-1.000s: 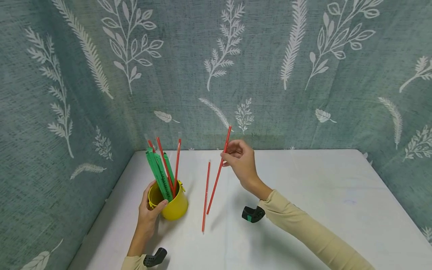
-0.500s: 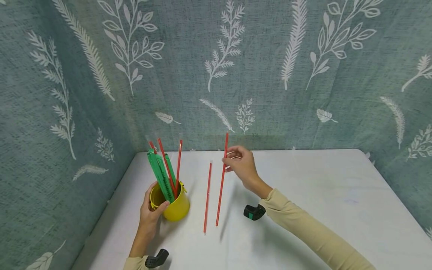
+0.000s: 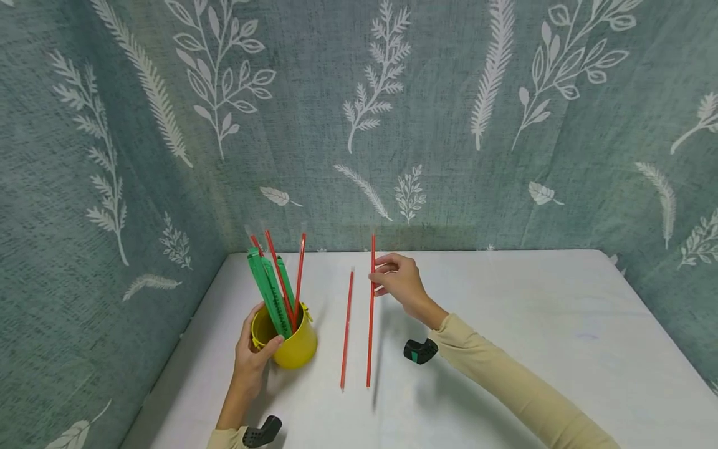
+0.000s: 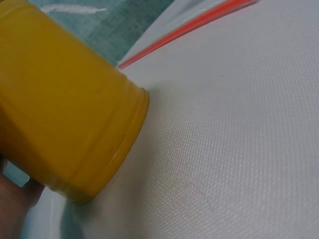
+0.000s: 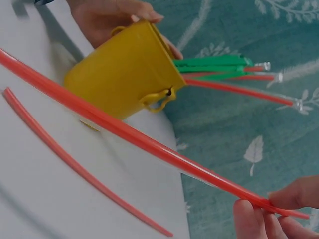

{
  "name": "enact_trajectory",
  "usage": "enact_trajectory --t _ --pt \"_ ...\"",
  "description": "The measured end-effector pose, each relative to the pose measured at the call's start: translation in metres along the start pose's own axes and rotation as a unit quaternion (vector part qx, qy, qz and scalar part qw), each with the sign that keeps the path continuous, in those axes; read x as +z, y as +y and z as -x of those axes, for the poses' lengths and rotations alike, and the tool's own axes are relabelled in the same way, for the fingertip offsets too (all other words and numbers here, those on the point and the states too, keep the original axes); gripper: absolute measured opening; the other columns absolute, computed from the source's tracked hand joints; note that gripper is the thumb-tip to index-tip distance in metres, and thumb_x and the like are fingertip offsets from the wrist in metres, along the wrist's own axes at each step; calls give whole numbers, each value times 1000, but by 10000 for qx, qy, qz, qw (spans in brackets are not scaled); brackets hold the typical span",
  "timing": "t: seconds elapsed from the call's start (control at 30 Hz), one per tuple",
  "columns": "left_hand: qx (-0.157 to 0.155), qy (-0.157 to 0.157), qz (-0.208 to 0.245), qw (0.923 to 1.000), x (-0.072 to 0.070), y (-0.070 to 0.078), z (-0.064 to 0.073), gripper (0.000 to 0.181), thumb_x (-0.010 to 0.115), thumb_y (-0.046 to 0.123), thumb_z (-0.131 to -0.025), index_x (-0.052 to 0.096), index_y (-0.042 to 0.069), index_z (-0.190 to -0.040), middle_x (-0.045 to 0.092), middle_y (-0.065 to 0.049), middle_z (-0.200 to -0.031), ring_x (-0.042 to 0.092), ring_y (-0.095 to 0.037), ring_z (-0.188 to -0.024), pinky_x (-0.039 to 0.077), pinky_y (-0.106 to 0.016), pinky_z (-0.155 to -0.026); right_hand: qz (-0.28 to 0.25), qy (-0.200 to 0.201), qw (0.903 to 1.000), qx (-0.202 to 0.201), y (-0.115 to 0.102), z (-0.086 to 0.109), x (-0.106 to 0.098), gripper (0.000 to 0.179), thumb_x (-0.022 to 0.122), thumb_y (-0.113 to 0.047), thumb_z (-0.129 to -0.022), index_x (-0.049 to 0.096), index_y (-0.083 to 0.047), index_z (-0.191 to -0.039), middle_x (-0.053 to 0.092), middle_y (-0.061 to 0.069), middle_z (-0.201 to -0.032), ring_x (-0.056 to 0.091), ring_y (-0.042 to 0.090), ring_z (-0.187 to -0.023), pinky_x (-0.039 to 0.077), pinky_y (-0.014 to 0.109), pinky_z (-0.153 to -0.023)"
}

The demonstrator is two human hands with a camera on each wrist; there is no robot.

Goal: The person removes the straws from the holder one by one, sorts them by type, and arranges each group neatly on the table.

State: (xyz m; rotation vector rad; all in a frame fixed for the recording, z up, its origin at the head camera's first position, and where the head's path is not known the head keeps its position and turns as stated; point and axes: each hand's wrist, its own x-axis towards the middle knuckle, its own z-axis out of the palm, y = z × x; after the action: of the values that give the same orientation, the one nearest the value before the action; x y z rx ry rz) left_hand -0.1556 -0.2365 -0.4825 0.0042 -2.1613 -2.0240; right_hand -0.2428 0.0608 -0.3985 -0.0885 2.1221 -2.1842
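Observation:
My left hand point(image 3: 250, 362) grips a small yellow bucket point(image 3: 297, 350) on the table, thumb at its rim. Green printed packets point(image 3: 266, 290) and several red straws point(image 3: 300, 268) in clear wrapping stand leaning in it. With thumb and fingers, my right hand point(image 3: 406, 284) pinches another red straw point(image 3: 370, 340) near its far end. In the right wrist view this held straw point(image 5: 134, 132) runs long in front of the bucket point(image 5: 119, 74). Another red straw point(image 3: 347, 330) lies on the table between the bucket and the held one. The bucket point(image 4: 65, 99) fills the left of the left wrist view.
A white table point(image 3: 505, 324) carries everything. Green leaf-patterned cloth point(image 3: 437, 125) hangs behind it and along the left side. Black wrist devices point(image 3: 421, 351) sit at both sleeves.
My right hand has come down and slightly nearer. The straw in it has swung from slanted to almost parallel with the one on the table. My left hand stays on the bucket.

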Motion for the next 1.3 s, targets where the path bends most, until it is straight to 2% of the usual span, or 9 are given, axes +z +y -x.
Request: enact_trajectory --t 0.23,0.47,0.6,0.77,1.03,1.17,1.3 --pt "111 -65 -36 9999 -3 3 -5 71 60 6 -88 27 22 -148 36 -2 -136 38 -19 -119 41 -13 -92 74 1 9999 100 9 -12 4 33 66 0 -84 58 4 -115 62 16 -90 65 23 -70 57 41 -64" --pt "71 76 -77 9999 -7 2 -2 71 60 4 -87 27 20 -148 37 -1 -134 38 -18 -118 41 -12 -91 235 -61 9992 322 22 -20 14 30 67 0 -83 59 2 -112 63 14 -87 65 20 -65 55 49 -70" --pt "83 105 -67 9999 -8 0 -1 71 60 3 -87 28 20 -148 37 -1 -134 38 -18 -118 41 -13 -91 394 -36 9984 404 31 -23 19 28 67 1 -83 59 4 -111 64 14 -85 65 20 -65 55 49 -69" --pt "96 65 -106 9999 -6 -1 -2 71 61 4 -87 28 20 -148 38 -1 -134 39 -18 -118 41 -13 -91 643 25 9966 506 42 -28 21 26 68 1 -82 60 4 -107 64 15 -83 64 20 -64 56 47 -66" --pt "103 49 -43 9999 -5 -1 0 71 60 2 -87 28 19 -147 38 -1 -134 39 -19 -117 42 -13 -91 1072 163 9924 585 63 -40 25 23 68 2 -80 60 6 -102 64 13 -73 62 17 -53 57 40 -59" --pt "118 24 -45 9999 -4 -2 0 71 60 2 -87 28 19 -148 38 -2 -134 40 -19 -117 42 -14 -91 1344 201 9892 540 71 -42 25 22 68 2 -80 60 8 -100 64 13 -69 61 18 -49 56 36 -54" --pt "157 -32 -56 9999 -2 -4 2 72 61 2 -86 28 18 -148 38 -3 -134 40 -20 -116 42 -14 -91 1876 314 9812 318 82 -43 26 20 68 2 -79 63 8 -97 66 11 -66 59 15 -45 54 31 -50"
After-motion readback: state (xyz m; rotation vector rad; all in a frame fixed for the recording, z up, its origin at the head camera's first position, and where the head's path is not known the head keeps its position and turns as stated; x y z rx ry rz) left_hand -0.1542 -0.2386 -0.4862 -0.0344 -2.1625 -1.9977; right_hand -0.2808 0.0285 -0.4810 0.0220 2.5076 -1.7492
